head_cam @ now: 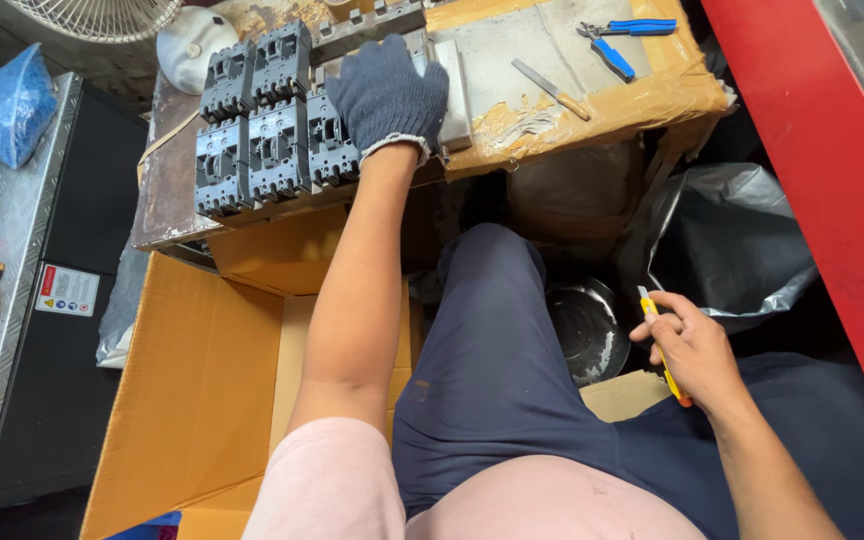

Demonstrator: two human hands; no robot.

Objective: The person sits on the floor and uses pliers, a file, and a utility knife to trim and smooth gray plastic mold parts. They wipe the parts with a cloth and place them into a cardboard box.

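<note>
- Cluttered workshop corner, seen from above over a seated lap in dark blue trousers [497,360].
- Far side: worn workbench [592,110] wrapped in brown tape and cardboard, with a grey metal plate on top.
- On the bench's left part: dark grey circuit breakers [252,130] lined up in two rows, touching one another.
- Left hand [388,88], in a dark knitted glove, laid flat over the rightmost breakers and the edge of a grey metal block [455,95]; fingers spread and pressed down, not curled around anything.
- Right hand [687,345], bare, low on the right by the knee, fingers clenched around a yellow utility knife [664,350]; knife well apart from the breakers.
- Far right on the bench: blue-handled pliers [620,38], and nearer, a small file with a wooden handle [550,88].
- Near left, below the bench: open cardboard box [202,390].
- Between the knees: dark round metal bowl [584,328] on the floor, with a grey plastic bag [732,240] just right of it.
- Far left: blue bag [7,105] on a ribbed metal cabinet [2,300]; fan grille [97,15] at the top edge.
</note>
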